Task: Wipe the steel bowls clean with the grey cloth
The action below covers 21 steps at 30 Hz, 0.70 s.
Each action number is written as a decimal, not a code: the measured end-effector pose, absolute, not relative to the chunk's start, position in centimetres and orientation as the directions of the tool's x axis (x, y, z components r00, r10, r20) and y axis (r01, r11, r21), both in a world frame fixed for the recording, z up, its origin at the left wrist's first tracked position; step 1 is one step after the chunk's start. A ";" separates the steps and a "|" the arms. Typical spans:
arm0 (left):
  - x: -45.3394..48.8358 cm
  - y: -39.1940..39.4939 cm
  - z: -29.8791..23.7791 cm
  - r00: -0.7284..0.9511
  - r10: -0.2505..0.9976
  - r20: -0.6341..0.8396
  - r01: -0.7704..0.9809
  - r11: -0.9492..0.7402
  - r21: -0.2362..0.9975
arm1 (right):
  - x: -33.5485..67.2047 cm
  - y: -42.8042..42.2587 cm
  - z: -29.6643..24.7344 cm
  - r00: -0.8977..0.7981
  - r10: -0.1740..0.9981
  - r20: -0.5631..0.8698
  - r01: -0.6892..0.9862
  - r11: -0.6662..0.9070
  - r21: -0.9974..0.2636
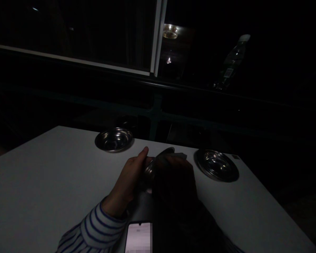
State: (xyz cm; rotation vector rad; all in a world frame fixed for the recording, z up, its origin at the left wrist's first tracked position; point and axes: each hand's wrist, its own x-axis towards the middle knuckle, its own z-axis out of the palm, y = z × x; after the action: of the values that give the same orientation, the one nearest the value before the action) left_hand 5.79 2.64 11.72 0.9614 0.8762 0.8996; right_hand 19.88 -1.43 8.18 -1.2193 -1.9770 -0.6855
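My left hand (129, 177) grips a shiny metal bowl (149, 172) by its near left side, thumb raised along the edge. The bowl is tilted above the white table, its far rim showing between my hands. In deep shadow, my right hand (175, 175) is closed over the bowl's right part. A pale grey cloth (183, 155) pokes out at its knuckles; most of it is hidden. Below my hands lies a phone (138, 237) with its screen lit.
On the white table (55, 175), a metal bowl (113, 140) stands at the back left and a stack of metal bowls (217, 165) at the right. Beyond the table, a plastic bottle (233, 63) stands by a dark window with a pale frame (158, 38). The surroundings are very dark.
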 end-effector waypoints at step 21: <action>5.6 2.6 12.4 0.227 0.940 -0.253 -0.135 0.287 0.948 | 22.3 -1.3 8.8 -0.137 0.672 0.728 0.924 0.352 -0.150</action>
State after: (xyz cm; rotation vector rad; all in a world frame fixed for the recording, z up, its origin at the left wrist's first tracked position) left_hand 5.58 2.60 12.42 0.9811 1.0570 0.9336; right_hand 22.35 -1.25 8.77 -1.3942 -1.8853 -0.4386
